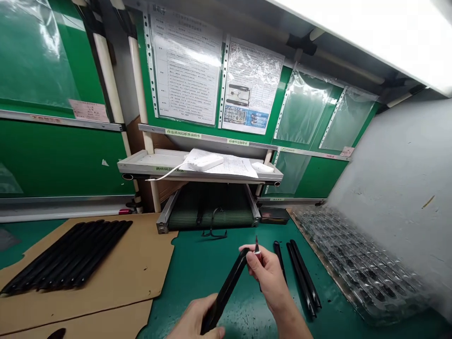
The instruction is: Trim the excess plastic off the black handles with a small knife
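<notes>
Because the small pointed blade (pixel 256 245) sits pinched in the right hand's (pixel 264 278) closed grip, just beside the black plastic bar (pixel 226 287) clenched by the left hand (pixel 194 320) at lower centre, a slip could nick the bar or that hand; the bar looks long, narrow, glossy.

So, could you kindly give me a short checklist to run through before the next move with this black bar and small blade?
Left hand firmly around the black bar: ok.
Right hand pinching the small blade: ok.
Blade tip pointing up, off the fingers: ok.
Loose black bars lying apart from the right hand on the green mat: ok.
Held bar's surface free of burrs: cannot tell.
</notes>
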`<state>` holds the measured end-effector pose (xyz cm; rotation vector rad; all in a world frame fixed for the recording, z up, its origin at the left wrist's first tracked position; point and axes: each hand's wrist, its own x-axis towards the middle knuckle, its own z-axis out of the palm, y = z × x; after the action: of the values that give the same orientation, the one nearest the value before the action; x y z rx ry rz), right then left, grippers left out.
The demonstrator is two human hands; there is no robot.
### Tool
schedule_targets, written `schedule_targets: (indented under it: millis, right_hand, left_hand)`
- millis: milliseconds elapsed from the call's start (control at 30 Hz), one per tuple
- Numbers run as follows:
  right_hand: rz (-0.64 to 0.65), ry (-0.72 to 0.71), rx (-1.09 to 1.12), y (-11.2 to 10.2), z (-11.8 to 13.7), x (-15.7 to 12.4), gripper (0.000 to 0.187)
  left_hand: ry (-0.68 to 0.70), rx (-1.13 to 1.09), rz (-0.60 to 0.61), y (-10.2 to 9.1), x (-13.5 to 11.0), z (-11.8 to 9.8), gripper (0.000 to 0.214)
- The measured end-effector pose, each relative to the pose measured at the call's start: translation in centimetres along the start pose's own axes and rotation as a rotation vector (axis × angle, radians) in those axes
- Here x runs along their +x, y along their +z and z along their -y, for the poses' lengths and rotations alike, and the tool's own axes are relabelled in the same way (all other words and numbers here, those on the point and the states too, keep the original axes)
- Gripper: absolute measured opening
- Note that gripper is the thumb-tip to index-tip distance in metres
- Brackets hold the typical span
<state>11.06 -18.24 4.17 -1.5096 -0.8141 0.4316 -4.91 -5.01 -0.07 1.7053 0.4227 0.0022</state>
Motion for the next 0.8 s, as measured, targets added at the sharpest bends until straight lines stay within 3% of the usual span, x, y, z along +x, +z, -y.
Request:
schedule_targets:
  millis: [100,233,367,500,633,800]
  right_hand:
    - [0.114,0.041,0.048,0.4,0.3,-1.9,0.042]
    - [0.285,0.007,-0.151,1.0,0.9,-3.7,0.036]
    - [0.434,-0.012,-0.396,1.1,1.9,-3.9,0.043]
    - [0.572,-0.135,-0.514,0.9,2.3,-3.5,0.055]
    - [0.587,-0.157,-0.495,1.1,2.0,-3.6,0.058]
    - [0.481,-0.135,-0.484,1.8,1.1,-4.2,0.057]
  left_hand:
    - [0.102,0.279,-0.076,-0.5,0.2,-0.8,0.005]
    - [0.342,0.444,-0.080,-1.7,1.0,-1.3,0.025]
    - [0.584,0.479,-0.051,-3.5,2.0,-1.5,0.026]
    - [0.723,0.534,-0.051,-4.2,2.5,-2.0,0.026]
    - [0.802,0.682,-0.042,-4.2,2.5,-1.8,0.026]
    - [0.742,0.786,-0.062,-3.7,2.2,-0.4,0.032]
